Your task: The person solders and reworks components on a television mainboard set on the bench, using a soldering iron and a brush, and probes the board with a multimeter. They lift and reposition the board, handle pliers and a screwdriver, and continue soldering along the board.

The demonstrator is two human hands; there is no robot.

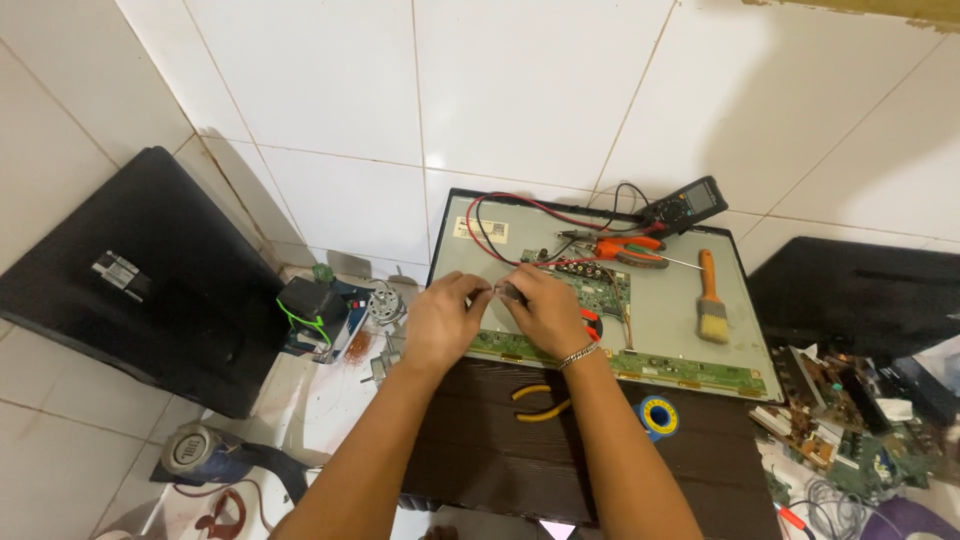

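Hands meet over the middle of the open flat-panel chassis (pixel 690 340) in the head view, and we see our left hand (pixel 445 318) and our right hand (pixel 548 312) pinched together on one small grey part (pixel 503 291). That part sits between the two sets of fingertips, at 3 o'clock from the left fingers and at 9 o'clock from the right ones, so neither hand is nearer; both are touching it. Its long axis seems to run from 9 to 3 o'clock, though it is too small and too covered for us to tell which end leads. Both hands are clenched in a pinch on it, fingers curled in, thumbs on top. It hovers just above the green circuit board (pixel 600 290), at the board's 9 o'clock edge. At 6 o'clock from our hands, yellow-handled pliers (pixel 540 400) lie on the dark wooden surface (pixel 480 450), handles spread towards 9 o'clock. At 3 o'clock from the right hand an orange-handled brush (pixel 710 300) lies along the 12-to-6 line, bristles at 6. Orange pliers (pixel 630 248) and a multimeter (pixel 688 203) rest at 1 o'clock.
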